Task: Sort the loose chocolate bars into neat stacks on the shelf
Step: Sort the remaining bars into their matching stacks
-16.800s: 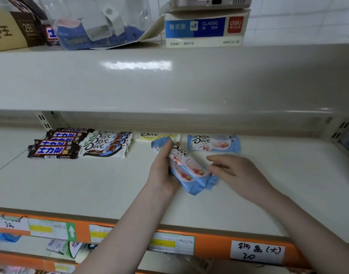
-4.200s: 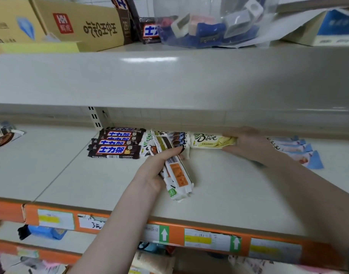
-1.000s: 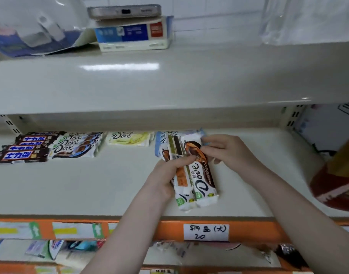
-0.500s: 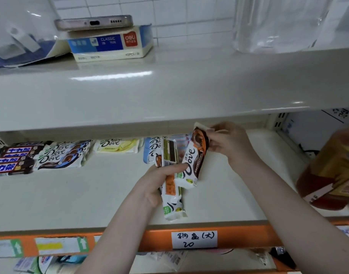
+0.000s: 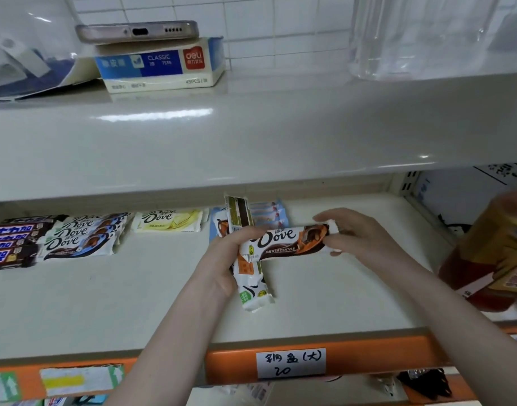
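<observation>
Fingers (image 5: 336,222) of our right hand (image 5: 359,238) pinch one end of an orange Dove bar (image 5: 283,241), its long axis lying crosswise, left to right, above the shelf (image 5: 134,303). Our left hand (image 5: 222,259) grips a small bundle of the same bars (image 5: 251,279), which run front to back, so the single bar crosses them and likely needs turning to match. Behind stand the blue stack (image 5: 269,215), the yellow bar (image 5: 169,221) and further stacks (image 5: 81,238) to the left.

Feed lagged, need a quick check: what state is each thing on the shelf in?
Left hand: grips upright bars.
Right hand: holds orange Dove bar, level, off shelf.
Dark bars: stacked.
Blue Dove bars: stacked.
Yellow Dove bar: flat.
Pale-blue bars: stacked behind.
</observation>
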A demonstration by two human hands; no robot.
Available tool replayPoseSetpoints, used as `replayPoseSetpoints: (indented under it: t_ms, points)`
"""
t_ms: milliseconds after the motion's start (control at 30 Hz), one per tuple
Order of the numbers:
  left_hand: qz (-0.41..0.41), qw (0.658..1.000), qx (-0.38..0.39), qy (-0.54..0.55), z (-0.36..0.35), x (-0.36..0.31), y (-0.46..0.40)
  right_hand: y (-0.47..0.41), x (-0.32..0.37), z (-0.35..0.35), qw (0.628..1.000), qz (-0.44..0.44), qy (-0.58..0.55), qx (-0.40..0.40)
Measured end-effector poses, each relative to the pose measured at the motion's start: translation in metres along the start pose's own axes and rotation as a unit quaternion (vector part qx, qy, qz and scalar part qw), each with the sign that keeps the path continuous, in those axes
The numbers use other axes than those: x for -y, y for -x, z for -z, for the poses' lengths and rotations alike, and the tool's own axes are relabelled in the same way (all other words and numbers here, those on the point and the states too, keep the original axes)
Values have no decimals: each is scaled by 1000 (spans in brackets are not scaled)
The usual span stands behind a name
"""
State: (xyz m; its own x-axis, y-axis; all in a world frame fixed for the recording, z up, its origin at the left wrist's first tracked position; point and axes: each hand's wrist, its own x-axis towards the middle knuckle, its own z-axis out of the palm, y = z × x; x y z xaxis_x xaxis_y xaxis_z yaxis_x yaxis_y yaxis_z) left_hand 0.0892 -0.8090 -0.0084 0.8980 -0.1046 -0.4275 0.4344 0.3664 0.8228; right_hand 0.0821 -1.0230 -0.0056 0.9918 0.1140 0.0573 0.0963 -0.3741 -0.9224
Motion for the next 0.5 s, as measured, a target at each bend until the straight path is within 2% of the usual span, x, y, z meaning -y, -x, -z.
replayPoseSetpoints:
  t_ms: [67, 200, 500]
  points:
    - [0, 1000, 1, -9, -3, 0, 0, 1, -2, 1, 987, 71, 143, -2]
    - [-1, 1000, 4, -26, -10, 3, 0, 1, -3, -2, 916, 210, 337, 53]
    - [-17, 1000, 10, -15, -18, 8, -3, -18, -4, 5, 797, 302, 523, 33]
